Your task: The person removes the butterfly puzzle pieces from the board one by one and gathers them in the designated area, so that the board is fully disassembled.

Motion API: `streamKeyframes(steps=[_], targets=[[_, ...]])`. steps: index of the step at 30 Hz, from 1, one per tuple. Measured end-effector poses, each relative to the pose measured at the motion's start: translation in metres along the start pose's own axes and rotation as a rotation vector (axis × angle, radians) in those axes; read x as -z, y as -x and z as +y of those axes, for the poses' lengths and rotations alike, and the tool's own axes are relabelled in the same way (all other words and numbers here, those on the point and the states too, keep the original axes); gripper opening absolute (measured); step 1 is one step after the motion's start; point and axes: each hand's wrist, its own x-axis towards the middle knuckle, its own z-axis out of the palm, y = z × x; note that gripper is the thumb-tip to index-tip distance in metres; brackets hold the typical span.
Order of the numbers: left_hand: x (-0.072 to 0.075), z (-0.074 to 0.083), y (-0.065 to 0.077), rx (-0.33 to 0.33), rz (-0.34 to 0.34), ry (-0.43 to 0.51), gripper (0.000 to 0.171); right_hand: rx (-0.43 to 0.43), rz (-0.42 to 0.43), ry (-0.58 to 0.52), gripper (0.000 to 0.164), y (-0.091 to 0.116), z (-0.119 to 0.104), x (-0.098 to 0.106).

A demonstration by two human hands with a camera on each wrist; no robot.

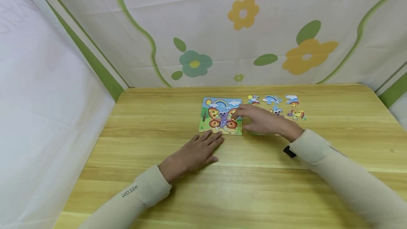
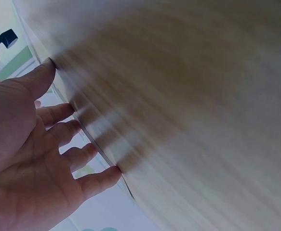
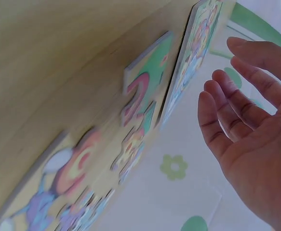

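Note:
A square butterfly puzzle board [image 1: 222,116] with a rainbow and sun lies flat on the wooden table. My left hand [image 1: 195,153] rests palm down at its near edge, fingers spread, fingertips right at the rim. In the left wrist view those fingers [image 2: 89,185] press on the wood. Over the board's right edge hovers my right hand [image 1: 262,119], fingers loosely bent. The right wrist view shows this hand [image 3: 260,149] holding nothing. Loose jigsaw pieces [image 1: 272,99] lie right of the board, some hidden under the right hand and wrist.
More pieces, such as a cloud piece [image 1: 292,99] and a yellow-and-red wing piece [image 1: 297,115], lie farther right on the table [image 1: 241,186]. A white curtain [image 1: 203,20] with printed flowers hangs behind the table. A black strap [image 1: 289,152] shows below the right cuff.

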Motion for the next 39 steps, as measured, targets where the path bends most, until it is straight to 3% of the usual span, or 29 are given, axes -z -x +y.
streamKeyframes(steps=[13,29,39], targets=[[0.000,0.001,0.001,0.002,0.000,0.018,0.069,-0.025,-0.055,-0.047,0.040,-0.025,0.003,-0.014],[0.001,0.001,0.001,0.004,-0.007,0.026,0.069,-0.062,-0.059,-0.042,0.042,-0.027,-0.005,-0.016],[0.001,0.001,0.001,-0.007,0.005,0.015,0.069,-0.040,-0.081,-0.046,0.045,-0.027,-0.007,-0.012]])
